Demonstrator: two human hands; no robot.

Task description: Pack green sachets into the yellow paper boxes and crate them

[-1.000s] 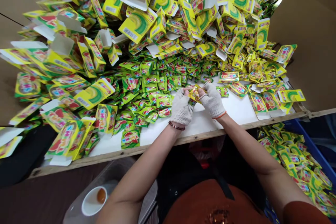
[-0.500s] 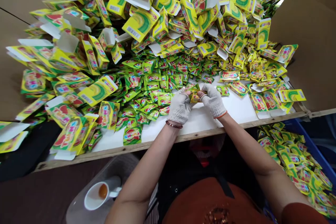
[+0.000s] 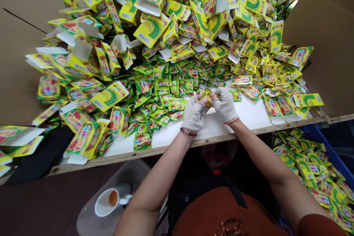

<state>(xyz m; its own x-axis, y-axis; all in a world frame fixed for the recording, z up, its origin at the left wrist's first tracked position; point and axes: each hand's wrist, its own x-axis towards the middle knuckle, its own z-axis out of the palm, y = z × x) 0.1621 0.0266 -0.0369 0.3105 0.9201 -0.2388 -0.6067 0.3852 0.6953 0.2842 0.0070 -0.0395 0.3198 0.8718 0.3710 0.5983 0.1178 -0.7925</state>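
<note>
Both of my hands wear white knit gloves and meet over the white tabletop [image 3: 249,116]. My left hand [image 3: 194,113] and my right hand [image 3: 225,105] are closed together on a small yellow packet [image 3: 206,97] held between the fingertips. Just beyond the fingers lies a spread of small green sachets [image 3: 166,84]. Behind that rises a big heap of yellow and green cartons [image 3: 155,29], many with open white flaps.
Brown cardboard walls [image 3: 326,37] flank the pile on both sides. A wooden strip [image 3: 193,143] edges the table front. A blue bin [image 3: 329,155] of filled cartons sits low at my right. A white cup [image 3: 106,201] with brown liquid stands below left.
My hands stay closed on the packet and shift only slightly. The view has swung a little left, so the pile and cup appear further right.
</note>
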